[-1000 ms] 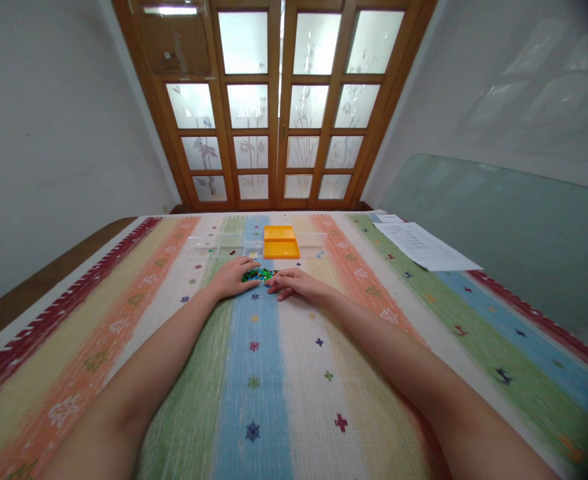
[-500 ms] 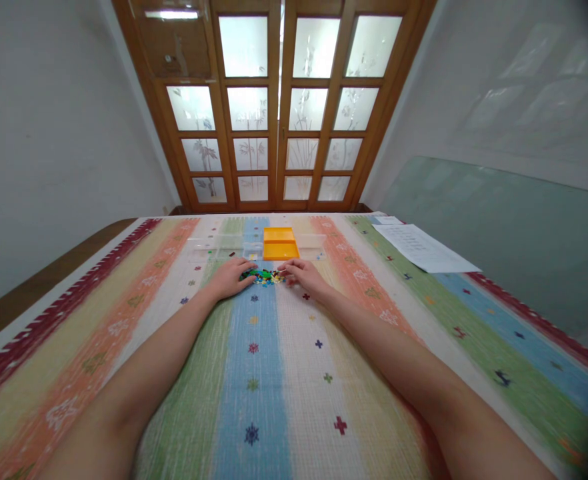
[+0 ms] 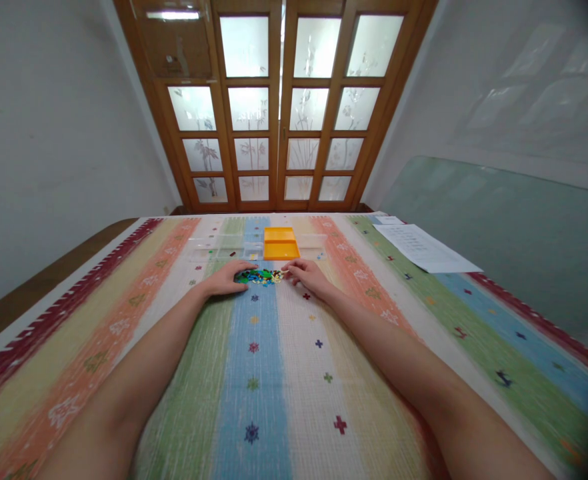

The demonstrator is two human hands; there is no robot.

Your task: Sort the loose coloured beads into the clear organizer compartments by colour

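A small heap of mixed little plastic pieces [image 3: 260,277], green, blue, yellow, white and dark red, lies on the striped tablecloth between my hands. My left hand [image 3: 225,277] curves around the heap's left side, its thumb and fingers apart, touching the outer pieces. At the right edge of the heap is my right hand [image 3: 308,275], thumb and fingertips drawn together. Whatever its fingertips hold, if anything, is too small to make out. Just behind the heap stands an open yellow box [image 3: 281,251] with its lid raised.
Clear plastic trays [image 3: 224,248] flank the yellow box, with a few small pieces in them. White printed sheets [image 3: 421,247] lie at the far right of the tablecloth [image 3: 304,400]. A pale green glass panel [image 3: 504,233] leans along the right wall; wooden glazed doors [image 3: 280,107] stand behind.
My left hand has shifted slightly left and its fingers have spread, uncovering more of the heap. My right hand has moved a little to the right, fingertips still close to the pieces.
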